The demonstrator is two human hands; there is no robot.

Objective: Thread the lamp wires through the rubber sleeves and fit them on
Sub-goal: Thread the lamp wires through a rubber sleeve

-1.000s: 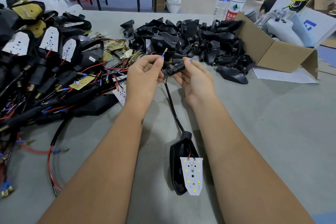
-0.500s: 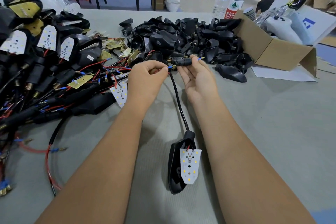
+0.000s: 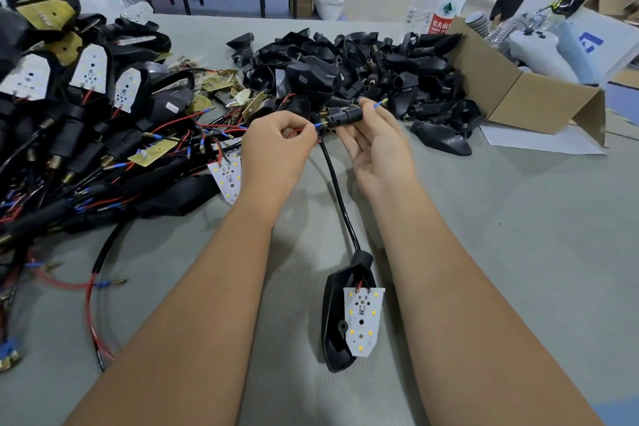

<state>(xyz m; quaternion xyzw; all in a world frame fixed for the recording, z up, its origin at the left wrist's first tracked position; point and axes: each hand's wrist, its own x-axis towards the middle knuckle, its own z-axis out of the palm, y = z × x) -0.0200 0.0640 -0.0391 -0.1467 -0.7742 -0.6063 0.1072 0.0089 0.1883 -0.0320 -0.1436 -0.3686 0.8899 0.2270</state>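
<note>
- Lamp wires, red and blue-tipped, are sitting pinched in the closed fingers of the left hand, at the centre of the table.
- Just to the right, the rubber sleeve is lying level across the fingertips of the right hand, which is gripping it with the palm turned up; a blue wire tip is poking out of its right end.
- From between the hands, a black cable is running toward the near side to a lamp lying on the table between the forearms.
- At the far right, a cardboard box is sitting beside a heap of black parts.
</note>
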